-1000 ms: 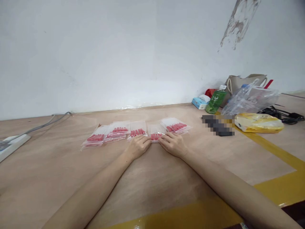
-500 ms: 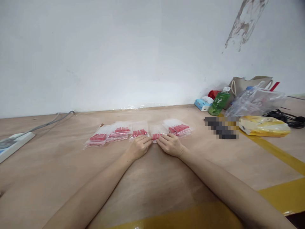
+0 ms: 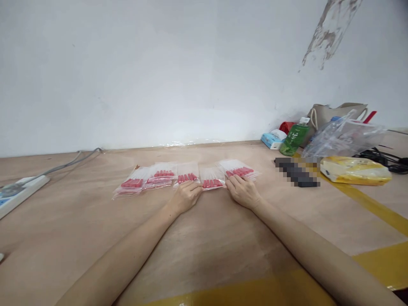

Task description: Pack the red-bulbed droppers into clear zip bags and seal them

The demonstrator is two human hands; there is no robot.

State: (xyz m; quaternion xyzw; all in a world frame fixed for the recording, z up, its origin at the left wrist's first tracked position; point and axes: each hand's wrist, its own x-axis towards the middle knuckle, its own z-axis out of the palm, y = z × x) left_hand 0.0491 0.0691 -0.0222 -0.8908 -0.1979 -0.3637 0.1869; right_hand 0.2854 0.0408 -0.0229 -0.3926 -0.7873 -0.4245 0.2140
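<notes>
Small clear plastic bags holding red, stick-like pieces lie in a row across the table. My left hand [image 3: 187, 197] is closed, its fingertips pinching the near left corner of the middle bag [image 3: 212, 183]. At that bag's near right corner is my right hand [image 3: 245, 192], fingers together and curled, thumb side against the corner. Its fingers partly cover the front of the right stack of bags [image 3: 237, 164]. Another bag [image 3: 187, 169] lies just beyond my left hand. Farther left are two more stacks, one in the middle left [image 3: 163, 174] and one at the end [image 3: 131, 182].
A white power strip [image 3: 35, 187] with a grey cable lies at left. On the right are a blue tissue pack [image 3: 270, 140], a green bottle [image 3: 295, 138], a plastic bag [image 3: 344, 138], a yellow packet [image 3: 355, 171], black cables [image 3: 395, 163] and a blurred dark object [image 3: 296, 172].
My right hand has slid right from the middle bag's front to its right corner, uncovering the red pieces. My left hand has stayed at the left corner.
</notes>
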